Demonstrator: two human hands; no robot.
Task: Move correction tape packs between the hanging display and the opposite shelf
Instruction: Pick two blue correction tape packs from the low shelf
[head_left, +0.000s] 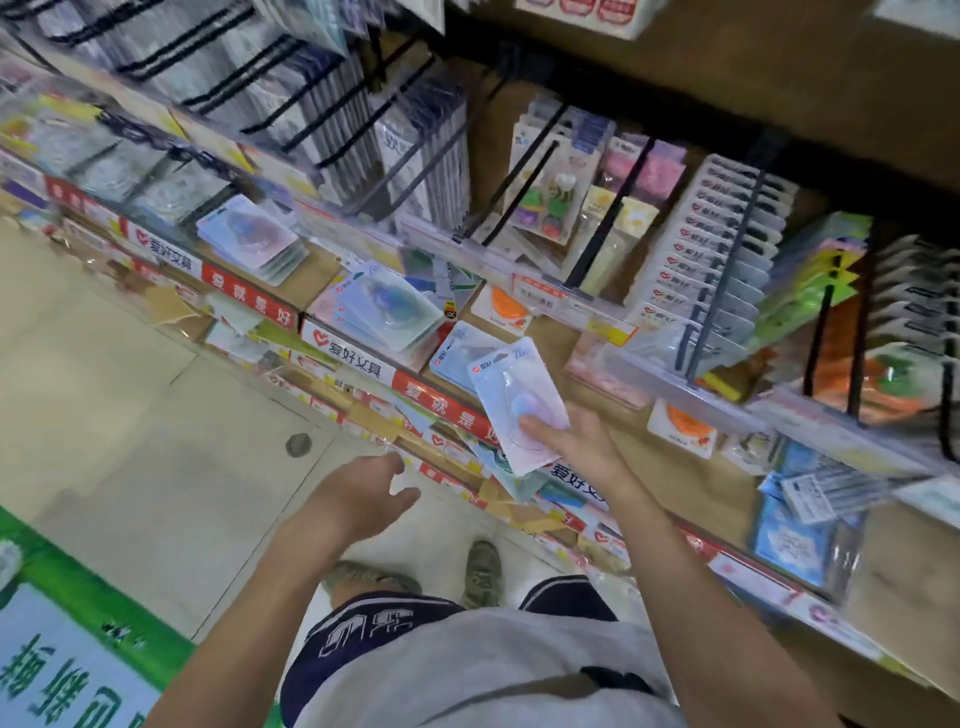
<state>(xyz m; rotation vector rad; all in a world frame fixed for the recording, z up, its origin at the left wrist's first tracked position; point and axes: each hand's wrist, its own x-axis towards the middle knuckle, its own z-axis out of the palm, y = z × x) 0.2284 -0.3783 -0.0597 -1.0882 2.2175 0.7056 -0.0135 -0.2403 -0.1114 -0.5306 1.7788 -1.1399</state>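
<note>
My right hand (576, 441) holds a pale pink and white correction tape pack (514, 395), thumb on its clear blister, just in front of the shelf edge. Another pack (457, 351) lies flat on the shelf right behind it. Two stacks of similar packs (387, 306) (254, 239) sit further left on the same shelf. My left hand (363, 499) hovers lower, over the floor, fingers loosely spread and holding nothing. Black pegs of the hanging display (524, 176) carry carded goods above the shelf.
The shelf front has red and white label strips (348, 358). Lower shelves hold cluttered packets (795, 525). Orange carded items (680, 423) lie on the shelf to the right. Beige floor tiles (130, 395) spread left; a green and blue sign (62, 654) sits at bottom left.
</note>
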